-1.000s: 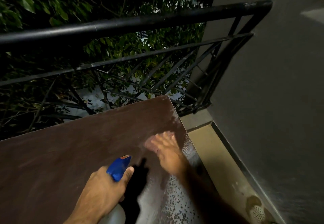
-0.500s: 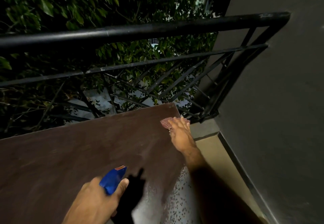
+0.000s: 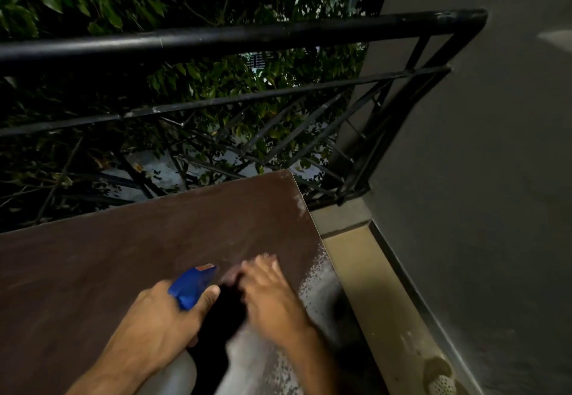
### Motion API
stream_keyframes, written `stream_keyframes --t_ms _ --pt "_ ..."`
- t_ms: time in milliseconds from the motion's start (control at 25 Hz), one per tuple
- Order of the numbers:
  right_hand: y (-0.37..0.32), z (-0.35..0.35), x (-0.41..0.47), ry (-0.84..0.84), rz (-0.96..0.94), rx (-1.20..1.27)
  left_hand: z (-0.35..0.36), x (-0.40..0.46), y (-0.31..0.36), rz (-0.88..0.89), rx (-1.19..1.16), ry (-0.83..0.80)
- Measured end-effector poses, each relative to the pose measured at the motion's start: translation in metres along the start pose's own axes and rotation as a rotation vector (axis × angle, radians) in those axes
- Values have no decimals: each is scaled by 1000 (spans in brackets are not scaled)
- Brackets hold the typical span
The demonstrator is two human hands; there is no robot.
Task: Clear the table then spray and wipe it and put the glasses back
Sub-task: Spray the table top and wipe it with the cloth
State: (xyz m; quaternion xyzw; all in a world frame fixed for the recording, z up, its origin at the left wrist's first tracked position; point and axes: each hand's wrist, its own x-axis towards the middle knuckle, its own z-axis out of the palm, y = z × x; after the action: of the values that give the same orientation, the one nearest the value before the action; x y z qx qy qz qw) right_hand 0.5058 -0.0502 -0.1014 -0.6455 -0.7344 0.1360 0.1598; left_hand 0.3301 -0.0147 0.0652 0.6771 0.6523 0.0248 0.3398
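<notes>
1 spray bottle (image 3: pixel 188 292), blue head, over near bench (image 3: pixel 93 271) edge, long axis pointing away toward railing (image 3: pixel 235 35) | left hand (image 3: pixel 158 317) fingers clamped round its neck | right hand (image 3: pixel 269 292) blurred on bench just beside nozzle; fingers: cannot tell

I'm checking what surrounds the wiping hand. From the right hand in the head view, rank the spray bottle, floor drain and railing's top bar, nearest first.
From the right hand:
1. Spray bottle, just left, held by the left hand.
2. Floor drain, lower right on the floor.
3. Top bar, beyond the table.
</notes>
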Motion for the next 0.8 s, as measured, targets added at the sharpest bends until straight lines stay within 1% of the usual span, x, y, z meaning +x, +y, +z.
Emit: stream_keyframes --t_ms 40,80,160,240,320,360,440,520,560,600,680,720,760,800 --pt "20 -8 17 61 94 -35 1 -2 0 19 8 3" --pt "42 -16 33 82 212 -55 3 -7 1 26 11 18" --pt "74 -31 51 75 436 -47 6 -15 3 15 7 42" --pt "75 -34 40 123 537 -63 11 -25 2 19 27 2" --pt "44 -22 7 184 497 -88 13 -34 1 21 14 0" --pt "19 -11 -16 197 436 -72 14 -36 1 27 4 10" --pt "-38 24 -74 148 282 -34 13 -39 5 33 -25 3" --pt "-73 57 -120 117 161 -82 12 -43 12 44 -40 -43" --pt "-79 66 -136 47 57 -200 12 -46 15 64 -33 -61" --pt "-83 67 -146 -112 35 -275 13 -48 17 85 -25 -72" --pt "-80 65 -158 -233 70 -288 16 -52 19 116 1 -106" --pt "-86 64 -151 -215 68 -225 18 -53 19 125 17 -134" --pt "-94 52 -146 -242 157 -126 19 -55 19 127 29 -163" --pt "-96 55 -143 -221 233 -39 20 -57 19 128 33 -187"
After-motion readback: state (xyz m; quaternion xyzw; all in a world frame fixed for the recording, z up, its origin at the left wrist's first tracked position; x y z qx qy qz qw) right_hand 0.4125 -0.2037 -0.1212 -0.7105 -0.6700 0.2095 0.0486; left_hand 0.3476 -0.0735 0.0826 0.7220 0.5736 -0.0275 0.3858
